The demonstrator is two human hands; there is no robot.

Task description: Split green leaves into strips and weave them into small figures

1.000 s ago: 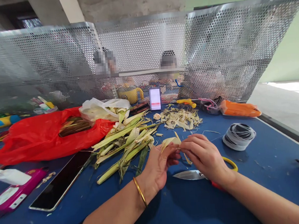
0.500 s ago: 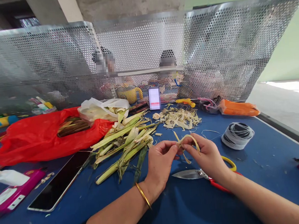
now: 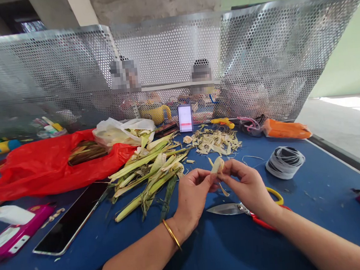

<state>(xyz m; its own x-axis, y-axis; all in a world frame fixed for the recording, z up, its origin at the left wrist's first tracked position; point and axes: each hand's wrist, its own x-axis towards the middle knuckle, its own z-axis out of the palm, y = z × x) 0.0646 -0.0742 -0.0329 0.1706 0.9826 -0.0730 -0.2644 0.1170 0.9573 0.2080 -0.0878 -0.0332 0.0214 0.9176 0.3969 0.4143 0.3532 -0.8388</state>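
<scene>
Just above the middle of the blue table, my left hand (image 3: 195,192) and my right hand (image 3: 246,186) meet with their fingertips pinched on a pale strip of corn husk (image 3: 217,166). The strip is bent over into a small loop above the fingers, and a thin end hangs below them. Where the fingers press together, part of the strip is hidden. Under my right wrist lie scissors (image 3: 228,209) with red and yellow handles, their blades pointing left. To the left of my hands is a pile of green and pale husks (image 3: 152,174).
Husk scraps (image 3: 216,140) lie beyond my hands, near an upright lit phone (image 3: 185,118). A spool of white cord (image 3: 285,163) stands at right. Leftward are a red plastic bag (image 3: 41,162), a dark phone (image 3: 74,218) and a magenta device (image 3: 22,232). A perforated metal screen (image 3: 167,48) borders the back.
The long loop of husk strip that arched over my right fingers is now drawn into a tighter fold between both hands. The hands have stayed nearly in place.
</scene>
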